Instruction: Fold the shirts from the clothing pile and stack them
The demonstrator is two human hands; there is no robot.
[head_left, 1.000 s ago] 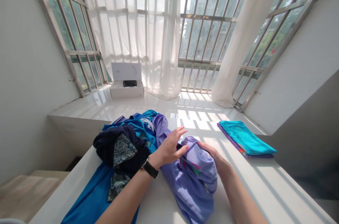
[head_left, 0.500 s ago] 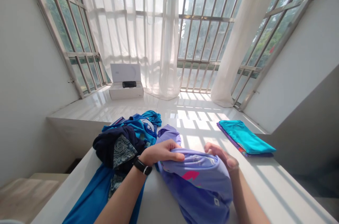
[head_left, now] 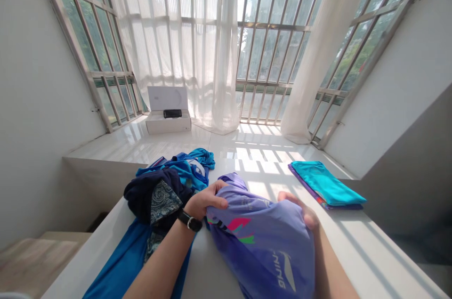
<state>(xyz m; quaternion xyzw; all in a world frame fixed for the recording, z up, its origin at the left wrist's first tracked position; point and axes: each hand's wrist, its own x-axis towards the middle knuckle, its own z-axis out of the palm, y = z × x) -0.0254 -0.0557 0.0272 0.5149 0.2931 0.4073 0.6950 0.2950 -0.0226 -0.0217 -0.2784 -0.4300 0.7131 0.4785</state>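
A purple sports shirt (head_left: 261,238) with a pink and green print and white lettering hangs between my hands over the white table. My left hand (head_left: 212,200), with a black-strapped watch on the wrist, pinches the shirt's upper left edge. At the upper right edge my right hand (head_left: 298,209) grips the fabric, its fingers partly hidden behind it. Part of the purple cloth bunches on the table behind my left hand. To the left lies a heap of blue clothes (head_left: 197,172) with a dark navy garment (head_left: 141,195) on it.
Two folded garments, turquoise (head_left: 328,183) over purple, lie at the table's right. On the window ledge stands an open white box (head_left: 167,125) with a black device (head_left: 173,113) in it. Sheer curtains (head_left: 176,44) hang before barred windows. The white table (head_left: 384,252) shows striped shadows.
The purple shirt has been spread wider, so more of its print and lettering shows. My left hand has moved slightly left, and my right hand now holds the right edge.
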